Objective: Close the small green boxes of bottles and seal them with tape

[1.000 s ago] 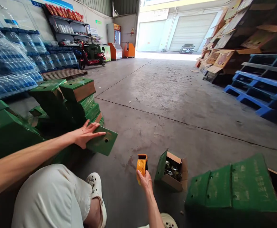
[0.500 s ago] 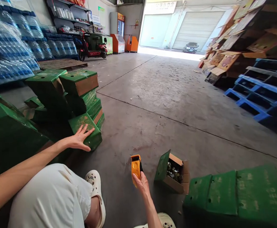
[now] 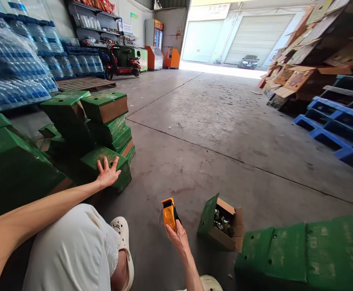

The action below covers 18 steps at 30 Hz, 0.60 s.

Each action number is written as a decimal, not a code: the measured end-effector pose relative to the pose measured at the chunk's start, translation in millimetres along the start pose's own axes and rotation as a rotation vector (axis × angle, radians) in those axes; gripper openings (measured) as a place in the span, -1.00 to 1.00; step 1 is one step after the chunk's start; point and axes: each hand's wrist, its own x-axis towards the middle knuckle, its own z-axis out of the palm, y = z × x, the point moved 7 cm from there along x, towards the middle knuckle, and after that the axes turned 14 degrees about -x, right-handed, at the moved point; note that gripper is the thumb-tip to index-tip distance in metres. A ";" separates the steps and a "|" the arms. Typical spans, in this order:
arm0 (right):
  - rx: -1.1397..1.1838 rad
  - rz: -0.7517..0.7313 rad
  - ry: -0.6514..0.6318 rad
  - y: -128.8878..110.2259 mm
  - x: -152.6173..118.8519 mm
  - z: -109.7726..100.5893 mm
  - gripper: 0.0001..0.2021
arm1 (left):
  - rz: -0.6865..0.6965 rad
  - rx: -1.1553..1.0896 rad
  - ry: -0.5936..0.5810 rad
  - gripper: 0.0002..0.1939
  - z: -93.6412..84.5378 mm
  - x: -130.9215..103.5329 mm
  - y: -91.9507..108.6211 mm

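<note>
My left hand [image 3: 108, 174] rests on a green box [image 3: 120, 169] at the front of the left stack, its fingers spread. In my right hand [image 3: 179, 238] is an orange tool [image 3: 169, 214] with a black part along one side, held above the floor. To its right stands an open green box [image 3: 208, 218] with its brown flaps up and dark, shiny contents inside. Several closed green boxes [image 3: 288, 250] lie in a row at the lower right.
Green boxes [image 3: 104, 106] are stacked on the left, with a large one [image 3: 9, 161] nearest me. Blue pallets [image 3: 340, 117] and piled cartons [image 3: 300, 79] stand at the right. Wrapped bottles [image 3: 13, 72], a wooden pallet [image 3: 85, 83] and a red scooter [image 3: 123, 66] are farther back.
My left hand has shifted slightly up and right on the box, and the box's top has turned a little. The orange tool has moved slightly left and tilted. The view has shifted slightly.
</note>
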 end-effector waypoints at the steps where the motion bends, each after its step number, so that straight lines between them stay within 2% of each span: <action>1: 0.002 -0.001 0.001 0.4 -0.9 -1.1 -0.77 | 0.008 0.024 -0.013 -0.07 -3.5 0.0 2.0; 7: 0.024 0.005 0.051 -1.4 -8.6 -11.4 -0.80 | 0.059 0.103 -0.069 -0.11 -17.5 0.7 -1.9; 11: 0.004 -0.009 0.099 -9.5 -13.3 -17.4 -0.85 | -0.063 0.128 -0.041 -0.10 -24.6 4.9 -10.9; 13: -0.025 -0.012 0.138 -16.0 -14.6 -25.4 -0.88 | -0.094 0.128 -0.039 -0.13 -28.0 8.9 -6.2; 15: -0.100 0.002 0.215 -22.5 -15.6 -43.4 -0.89 | -0.019 0.120 -0.107 -0.20 -24.3 11.5 14.2; 18: -0.287 0.085 0.435 -25.5 -19.3 -95.4 -0.78 | 0.252 0.043 -0.304 -0.27 -5.8 -1.5 73.7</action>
